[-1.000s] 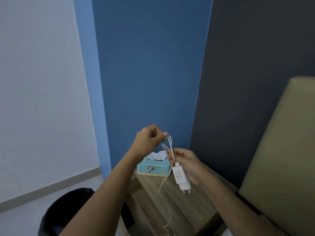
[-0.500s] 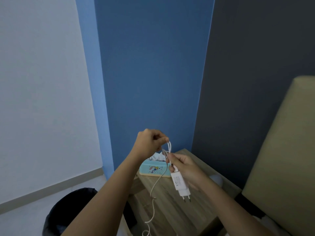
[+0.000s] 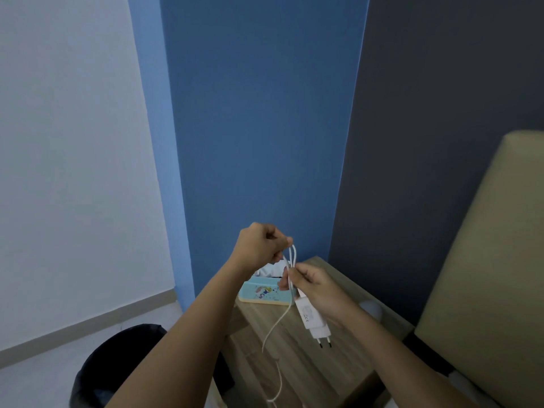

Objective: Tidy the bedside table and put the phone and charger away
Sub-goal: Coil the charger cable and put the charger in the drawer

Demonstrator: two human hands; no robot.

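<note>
A white charger plug (image 3: 312,319) with two pins pointing down sits in my right hand (image 3: 316,288), held above the wooden bedside table (image 3: 297,369). Its white cable (image 3: 276,325) loops upward from my right fingers to my left hand (image 3: 260,244), which pinches the top of the loop. The loose end of the cable hangs down past the table's front. No phone is in view.
A light-blue tissue box (image 3: 262,293) with a cartoon print stands at the table's back left. A small white rounded object (image 3: 371,308) lies at the table's right edge. A black bin (image 3: 114,366) stands on the floor at left. A beige headboard (image 3: 482,275) rises at right.
The view has tilted down slightly, showing more of the table. More cable is gathered into the loop between my hands, and the hanging tail has swung left.
</note>
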